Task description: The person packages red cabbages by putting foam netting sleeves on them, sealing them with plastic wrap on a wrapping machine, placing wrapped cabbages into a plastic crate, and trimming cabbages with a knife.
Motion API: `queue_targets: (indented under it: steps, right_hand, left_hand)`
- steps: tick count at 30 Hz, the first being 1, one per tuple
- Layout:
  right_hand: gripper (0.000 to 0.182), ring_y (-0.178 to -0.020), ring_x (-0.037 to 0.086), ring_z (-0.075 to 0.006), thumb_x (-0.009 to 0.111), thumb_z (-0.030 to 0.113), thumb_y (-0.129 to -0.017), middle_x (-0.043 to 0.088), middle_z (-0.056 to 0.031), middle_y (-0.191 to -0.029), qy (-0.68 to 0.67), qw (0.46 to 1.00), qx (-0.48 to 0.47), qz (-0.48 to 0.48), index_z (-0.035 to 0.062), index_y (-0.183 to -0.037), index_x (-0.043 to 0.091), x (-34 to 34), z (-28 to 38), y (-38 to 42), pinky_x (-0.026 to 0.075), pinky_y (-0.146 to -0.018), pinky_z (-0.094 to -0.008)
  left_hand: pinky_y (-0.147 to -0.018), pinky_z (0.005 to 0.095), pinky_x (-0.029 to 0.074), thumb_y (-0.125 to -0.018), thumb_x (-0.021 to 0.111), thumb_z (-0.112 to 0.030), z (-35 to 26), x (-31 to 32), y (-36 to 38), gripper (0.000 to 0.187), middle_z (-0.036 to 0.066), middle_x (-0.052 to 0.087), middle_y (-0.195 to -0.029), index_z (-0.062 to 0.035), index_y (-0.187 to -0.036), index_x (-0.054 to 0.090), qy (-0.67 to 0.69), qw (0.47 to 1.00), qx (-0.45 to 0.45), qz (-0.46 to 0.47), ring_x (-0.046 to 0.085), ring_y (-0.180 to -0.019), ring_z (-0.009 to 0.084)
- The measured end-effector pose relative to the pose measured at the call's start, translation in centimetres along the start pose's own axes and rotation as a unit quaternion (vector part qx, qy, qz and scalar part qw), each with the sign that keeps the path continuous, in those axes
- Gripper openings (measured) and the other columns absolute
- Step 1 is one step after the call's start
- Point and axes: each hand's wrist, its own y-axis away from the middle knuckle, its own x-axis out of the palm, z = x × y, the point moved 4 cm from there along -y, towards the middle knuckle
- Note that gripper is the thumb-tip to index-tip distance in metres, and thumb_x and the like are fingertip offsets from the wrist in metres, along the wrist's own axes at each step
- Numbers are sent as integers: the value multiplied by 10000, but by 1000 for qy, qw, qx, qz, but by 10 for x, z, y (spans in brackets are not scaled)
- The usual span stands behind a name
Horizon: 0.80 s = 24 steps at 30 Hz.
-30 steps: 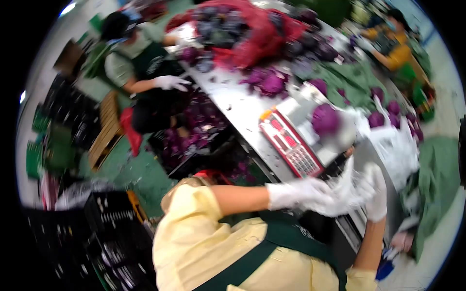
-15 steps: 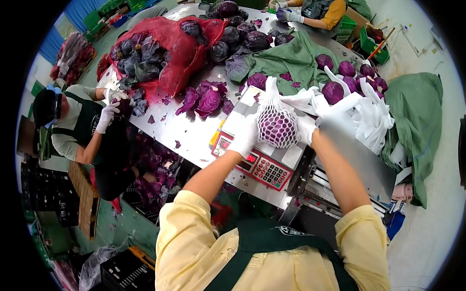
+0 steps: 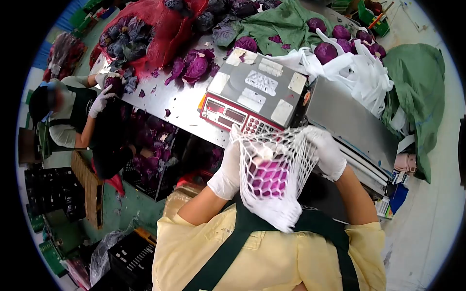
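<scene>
A purple cabbage (image 3: 270, 178) hangs inside a white mesh net sleeve (image 3: 279, 213), close in front of my apron. The net's upper edge is stretched wide between my hands, and its tail bunches below the cabbage. My gloved left hand (image 3: 228, 167) is closed on the left side of the net. On the other side, my gloved right hand (image 3: 327, 153) grips the net's right edge, its fingers partly hidden by the mesh. Just beyond the net stands a digital scale (image 3: 262, 82) with a red keypad panel, its grey top partly covered with worn white labels.
A metal-topped machine (image 3: 352, 119) adjoins the scale on the right. White net sleeves (image 3: 361, 80) and peeled cabbages (image 3: 325, 52) lie behind it. Loose leaves (image 3: 196, 67) and a red mesh sack (image 3: 167, 41) sit at left. A co-worker (image 3: 73, 111) handles a cabbage there.
Both hands have drawn the netted cabbage off the scale toward my chest. The net is now turned, its edge spread open between the hands. The view has tilted down.
</scene>
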Motion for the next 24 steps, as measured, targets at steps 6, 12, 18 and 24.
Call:
queue_targets:
  steps: [6,12,18,24]
  right_hand:
    - [761,-1354,347,-339,588,449,-923,336,-144,-1496,16,999,37,18,147,-1519,223,-12,-25,124,273,-1133,-417]
    - [574,-1201,552,-241,367,478,-991,573,-131,-1318,-319,940,74,100,58,-1361,493,-24,-15,210,389,-1083,-377]
    - [457,-1079,621,-253,433,324,-948,633,-154,-1205,-415,904,-50,86,10,-1257,554,-123,13,212,479,-997,-389]
    - [369,-960,660,-236,334,205,-990,668,-121,-1096,-327,925,-190,24,6,-1172,586,-181,59,182,546,-876,-394]
  left_hand:
    - [-911,467,522,-994,401,-458,82,40,39,534,227,657,-1033,17,-1189,550,10,1000,6,3,652,-952,348]
    - [-985,480,470,-810,558,-58,168,68,1,477,221,597,-1179,-36,-1284,504,-20,996,29,85,584,-1094,350]
    - [-1110,418,286,-882,547,-182,217,123,-18,641,113,442,-1419,-68,-1460,293,-277,896,345,-24,379,-1353,247]
    - [-1011,291,404,-997,486,-194,277,134,-114,365,110,581,-1239,30,-1281,528,-458,860,224,16,533,-1155,178]
